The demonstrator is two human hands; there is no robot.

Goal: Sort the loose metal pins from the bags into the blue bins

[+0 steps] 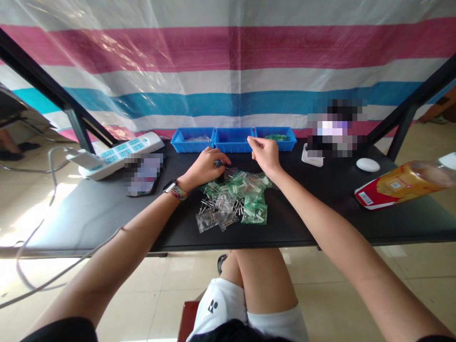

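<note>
A heap of small clear bags [223,205] and green-tinted bags [254,211], with loose metal pins [238,206] among them, lies on the black table. At the heap's upper left, my left hand [206,167] is bent palm down, thumb and forefinger curled around something too small to make out. My right hand [267,153] is closed in a pinch in front of the right end of the middle blue bin [233,145]; whatever its fingertips hold cannot be made out. Clear bags lie in the left blue bin [192,146], green ones in the right blue bin [291,142].
On the left are a white power strip [142,144] with a plugged-in adapter, a phone [147,175] and a grey cable [89,254]. A white case [312,156], a white oval object [368,165] and a drink bottle [399,185] are on the right. Striped sheeting [228,47] hangs behind the bins.
</note>
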